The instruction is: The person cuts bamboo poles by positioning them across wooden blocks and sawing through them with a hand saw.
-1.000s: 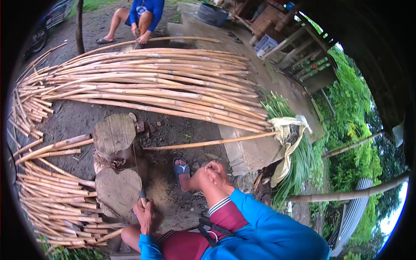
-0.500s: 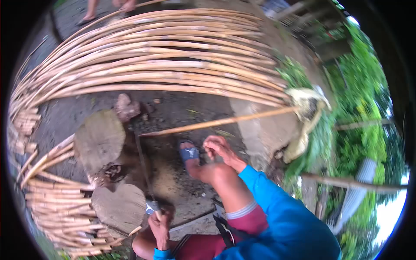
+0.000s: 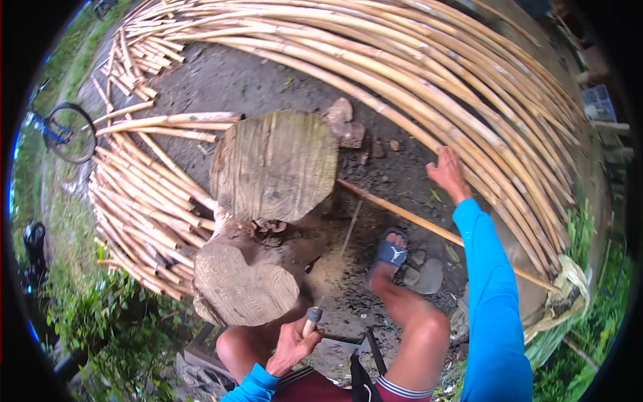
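Observation:
My left hand (image 3: 295, 345), low in the view, is wrapped round the wooden handle (image 3: 310, 325) of a long, thin-bladed tool. Its blade (image 3: 351, 228) points up and away, seen edge-on, so its kind is unclear. My right hand (image 3: 447, 173) reaches out with fingers apart at the near edge of the long bamboo poles (image 3: 375, 70); whether it touches one I cannot tell. A single bamboo pole (image 3: 418, 221) lies apart, one end beside the flat-topped wood stump (image 3: 274, 164). A second cut stump face (image 3: 244, 285) is close to my left hand.
Shorter bamboo pieces (image 3: 144, 214) are heaped left of the stumps, with more cut pieces (image 3: 144, 53) beyond. Stones (image 3: 345, 124) lie behind the stump. A pale sack (image 3: 562, 295) sits at the right. A bicycle wheel (image 3: 70, 132) stands far left. My sandalled foot (image 3: 388, 254) is on the dirt.
The view has swung left, showing more of the short pieces. My right hand has moved from above my knee out to the long poles. My left hand still holds the bladed tool.

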`<state>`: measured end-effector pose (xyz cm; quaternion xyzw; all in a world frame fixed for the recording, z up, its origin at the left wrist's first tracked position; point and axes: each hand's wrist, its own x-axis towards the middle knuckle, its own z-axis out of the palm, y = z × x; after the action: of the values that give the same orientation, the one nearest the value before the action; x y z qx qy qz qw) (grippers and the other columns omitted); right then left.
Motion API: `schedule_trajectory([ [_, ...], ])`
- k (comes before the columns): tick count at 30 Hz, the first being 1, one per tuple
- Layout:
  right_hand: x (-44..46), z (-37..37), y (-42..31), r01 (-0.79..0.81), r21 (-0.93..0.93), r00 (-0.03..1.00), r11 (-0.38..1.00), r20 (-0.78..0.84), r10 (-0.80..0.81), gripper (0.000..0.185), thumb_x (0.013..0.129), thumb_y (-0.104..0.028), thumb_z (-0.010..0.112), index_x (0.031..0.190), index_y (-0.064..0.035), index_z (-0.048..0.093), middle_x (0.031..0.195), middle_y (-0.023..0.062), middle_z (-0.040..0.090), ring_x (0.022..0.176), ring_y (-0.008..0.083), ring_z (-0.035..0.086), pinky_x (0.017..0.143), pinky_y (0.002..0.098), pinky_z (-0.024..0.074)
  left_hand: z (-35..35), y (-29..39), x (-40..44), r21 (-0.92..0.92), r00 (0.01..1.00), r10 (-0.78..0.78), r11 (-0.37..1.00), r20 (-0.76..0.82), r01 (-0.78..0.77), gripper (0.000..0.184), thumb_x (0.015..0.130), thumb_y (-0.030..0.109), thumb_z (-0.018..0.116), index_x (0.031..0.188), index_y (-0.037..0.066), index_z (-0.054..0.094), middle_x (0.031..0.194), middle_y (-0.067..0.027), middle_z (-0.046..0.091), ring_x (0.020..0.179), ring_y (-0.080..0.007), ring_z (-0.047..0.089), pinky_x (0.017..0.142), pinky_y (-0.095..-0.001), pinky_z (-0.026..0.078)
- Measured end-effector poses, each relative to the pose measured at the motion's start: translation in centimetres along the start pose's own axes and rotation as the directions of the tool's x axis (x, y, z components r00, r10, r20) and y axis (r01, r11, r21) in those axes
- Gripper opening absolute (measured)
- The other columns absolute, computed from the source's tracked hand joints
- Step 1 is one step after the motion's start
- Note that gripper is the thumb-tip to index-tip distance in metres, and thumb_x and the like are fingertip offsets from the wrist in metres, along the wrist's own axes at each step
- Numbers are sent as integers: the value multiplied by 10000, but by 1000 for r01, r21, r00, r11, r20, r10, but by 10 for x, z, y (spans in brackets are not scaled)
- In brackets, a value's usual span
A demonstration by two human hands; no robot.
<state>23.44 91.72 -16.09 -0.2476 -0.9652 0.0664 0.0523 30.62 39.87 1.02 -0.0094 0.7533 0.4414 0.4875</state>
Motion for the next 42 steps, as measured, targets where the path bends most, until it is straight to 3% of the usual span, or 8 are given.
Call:
schedule_trajectory([
  [15, 45, -18, -24, -113, -167, 914, 980, 369, 168, 632, 689, -332, 718, 1129, 91, 553, 1110, 291, 626, 1045, 415, 624, 884, 466, 516, 3, -1, 16, 133, 1000, -11, 991, 7, 10, 296, 810, 192, 696, 697, -4, 505, 558, -55, 472, 525, -110, 417, 471, -340, 354],
  [18, 36, 1, -22, -34, -262, 985, 965, 155, 76, 600, 673, -310, 756, 1110, 39, 539, 1011, 268, 660, 990, 441, 636, 865, 495, 519, 2, 0, 16, 165, 1000, -17, 986, 19, 14, 326, 815, 296, 670, 751, 7, 535, 552, -140, 489, 484, -237, 460, 500, -409, 398],
  [28, -34, 30, -13, -165, 159, 898, 973, 431, 82, 412, 754, -307, 704, 1019, 3, 647, 882, 233, 694, 863, 399, 682, 749, 482, 530, -8, 2, 14, 214, 993, 83, 975, -80, -65, 279, 806, 224, 681, 744, -4, 533, 626, -127, 497, 540, -208, 484, 521, -393, 414],
  [31, -47, -10, -23, -450, 431, 642, 782, 765, -52, 325, 768, -266, 726, 971, -26, 640, 657, 50, 552, 605, 122, 565, 526, 308, 447, -8, 4, 13, 251, 987, 151, 959, -60, -132, 290, 817, 239, 672, 744, 2, 521, 628, -136, 501, 540, -215, 486, 527, -404, 415],
  [35, -67, -121, -62, -661, 692, 698, 291, 709, -100, 270, 802, -217, 684, 994, -49, 596, 689, 14, 532, 580, 106, 514, 518, 261, 394, -12, -2, 10, 208, 991, 131, 971, -41, -119, 302, 809, 247, 671, 728, 2, 512, 573, -116, 502, 515, -204, 486, 510, -395, 404],
  [36, -37, -112, -40, -678, 474, 439, 562, 874, -208, 232, 816, -236, 655, 933, -51, 575, 720, 28, 538, 623, 87, 513, 553, 227, 395, -12, 0, 8, 174, 988, 143, 976, -67, -129, 305, 796, 248, 655, 712, -4, 506, 554, -152, 497, 486, -252, 471, 516, -429, 400],
  [40, -42, -229, -74, -746, 642, 613, 178, 766, -192, 183, 806, -224, 621, 903, -77, 567, 656, 16, 523, 519, 94, 487, 469, 221, 375, -13, -14, 7, 210, 989, 145, 968, -35, -135, 332, 795, 277, 641, 704, -10, 501, 548, -157, 489, 489, -269, 479, 518, -439, 392],
  [42, -40, -278, -80, -777, 573, 522, 262, 818, -242, 197, 783, -220, 625, 909, -81, 567, 653, 16, 520, 516, 91, 487, 472, 235, 387, -12, -22, 9, 222, 985, 172, 961, -18, -164, 347, 793, 295, 635, 704, -12, 500, 548, -161, 490, 490, -276, 483, 522, -442, 393],
])
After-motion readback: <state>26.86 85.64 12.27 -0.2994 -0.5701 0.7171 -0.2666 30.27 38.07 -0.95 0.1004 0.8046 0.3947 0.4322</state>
